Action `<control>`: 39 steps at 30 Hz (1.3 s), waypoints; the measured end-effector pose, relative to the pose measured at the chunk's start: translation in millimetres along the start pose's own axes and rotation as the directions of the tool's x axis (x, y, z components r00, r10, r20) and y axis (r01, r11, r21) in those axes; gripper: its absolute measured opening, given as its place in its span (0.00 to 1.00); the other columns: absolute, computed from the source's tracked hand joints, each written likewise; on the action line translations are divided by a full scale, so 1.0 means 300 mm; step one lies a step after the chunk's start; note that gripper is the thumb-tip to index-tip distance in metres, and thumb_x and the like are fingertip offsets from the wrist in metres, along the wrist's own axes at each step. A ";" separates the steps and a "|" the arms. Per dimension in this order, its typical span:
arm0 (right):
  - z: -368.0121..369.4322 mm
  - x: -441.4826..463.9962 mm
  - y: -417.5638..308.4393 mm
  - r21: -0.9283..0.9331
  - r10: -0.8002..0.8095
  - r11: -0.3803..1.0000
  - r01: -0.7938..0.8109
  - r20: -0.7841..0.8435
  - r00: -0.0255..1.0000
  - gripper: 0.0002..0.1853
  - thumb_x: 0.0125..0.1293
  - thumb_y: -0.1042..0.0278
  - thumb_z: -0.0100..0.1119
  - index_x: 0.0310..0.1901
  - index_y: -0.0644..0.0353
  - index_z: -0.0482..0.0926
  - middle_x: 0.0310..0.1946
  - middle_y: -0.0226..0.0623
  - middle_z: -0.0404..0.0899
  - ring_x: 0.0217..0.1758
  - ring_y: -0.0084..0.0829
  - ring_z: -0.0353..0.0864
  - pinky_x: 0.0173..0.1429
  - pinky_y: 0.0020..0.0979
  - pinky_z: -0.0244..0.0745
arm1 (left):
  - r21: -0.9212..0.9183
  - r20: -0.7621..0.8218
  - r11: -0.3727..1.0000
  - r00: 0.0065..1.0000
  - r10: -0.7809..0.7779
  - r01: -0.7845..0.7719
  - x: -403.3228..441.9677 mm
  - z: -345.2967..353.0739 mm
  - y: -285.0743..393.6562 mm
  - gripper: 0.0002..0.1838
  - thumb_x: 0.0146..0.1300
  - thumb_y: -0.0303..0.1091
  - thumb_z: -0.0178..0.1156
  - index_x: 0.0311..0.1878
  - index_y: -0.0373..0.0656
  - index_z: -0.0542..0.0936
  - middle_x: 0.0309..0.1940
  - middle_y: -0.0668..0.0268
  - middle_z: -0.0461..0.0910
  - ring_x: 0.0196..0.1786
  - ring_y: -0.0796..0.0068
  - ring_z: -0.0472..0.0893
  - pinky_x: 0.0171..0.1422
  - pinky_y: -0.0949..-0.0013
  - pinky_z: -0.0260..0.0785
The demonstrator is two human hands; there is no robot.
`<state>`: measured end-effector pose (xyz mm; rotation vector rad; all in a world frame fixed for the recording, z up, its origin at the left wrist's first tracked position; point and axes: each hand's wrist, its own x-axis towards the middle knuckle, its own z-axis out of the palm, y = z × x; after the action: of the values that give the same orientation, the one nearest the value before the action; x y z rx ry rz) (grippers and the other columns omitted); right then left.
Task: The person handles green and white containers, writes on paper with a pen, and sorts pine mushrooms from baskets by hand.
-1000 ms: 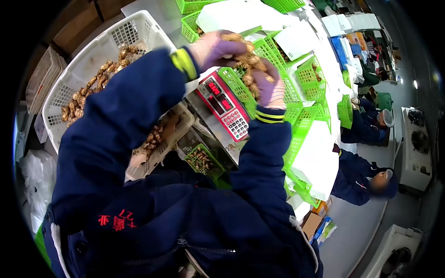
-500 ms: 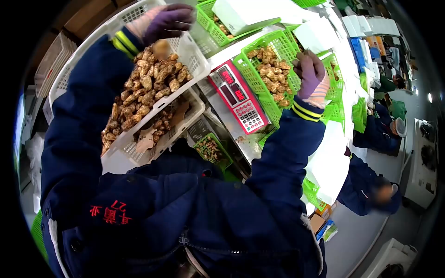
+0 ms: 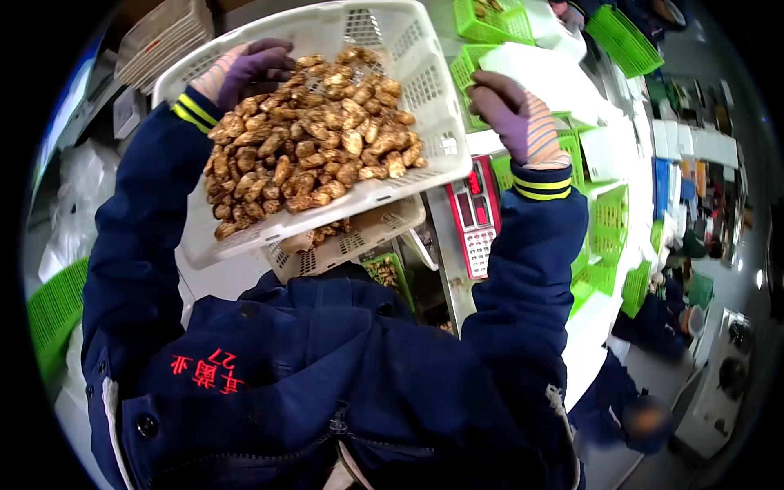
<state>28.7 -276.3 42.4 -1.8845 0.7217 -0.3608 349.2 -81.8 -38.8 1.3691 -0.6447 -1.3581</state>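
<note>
Brown, knobbly mushrooms [image 3: 318, 139] fill much of a large white perforated basket [image 3: 416, 77]. At the pile's upper left edge is my left hand [image 3: 257, 72], in a purple and striped glove. Its fingers stretch over the mushrooms, partly bent, with nothing visible in them. My right hand [image 3: 508, 114], gloved alike, hovers to the right of the white basket's rim. The fingers there are bent but apart, and I see nothing held. Below this hand stands a red and white digital scale [image 3: 476, 216], partly covered by my sleeve.
Another white basket [image 3: 371, 233] with mushrooms sits beneath the large one. Several green baskets [image 3: 608, 220] and white foam boxes line the right side. A co-worker [image 3: 629, 408] in dark blue is at the lower right. Stacked pale crates [image 3: 167, 37] stand upper left.
The view has turned toward the white basket, which now shows more fully. My right hand has come away from above the mushrooms in the green basket. A blurred round mushroom under my left hand no longer shows.
</note>
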 end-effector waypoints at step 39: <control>0.349 0.447 0.247 -0.730 0.283 0.678 -0.086 0.150 0.947 0.18 0.54 0.67 0.57 0.47 0.64 0.74 0.39 0.43 0.79 0.43 0.35 0.79 0.50 0.29 0.73 | 0.003 0.077 0.999 0.996 0.051 -0.051 0.300 -0.061 -0.075 0.17 0.55 0.36 0.60 0.49 0.49 0.71 0.30 0.69 0.73 0.34 0.78 0.77 0.39 0.71 0.72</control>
<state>166.4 -305.3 -78.5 -2.4977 0.9566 0.3662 378.8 -151.1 -95.8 1.3006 -0.7296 -1.3743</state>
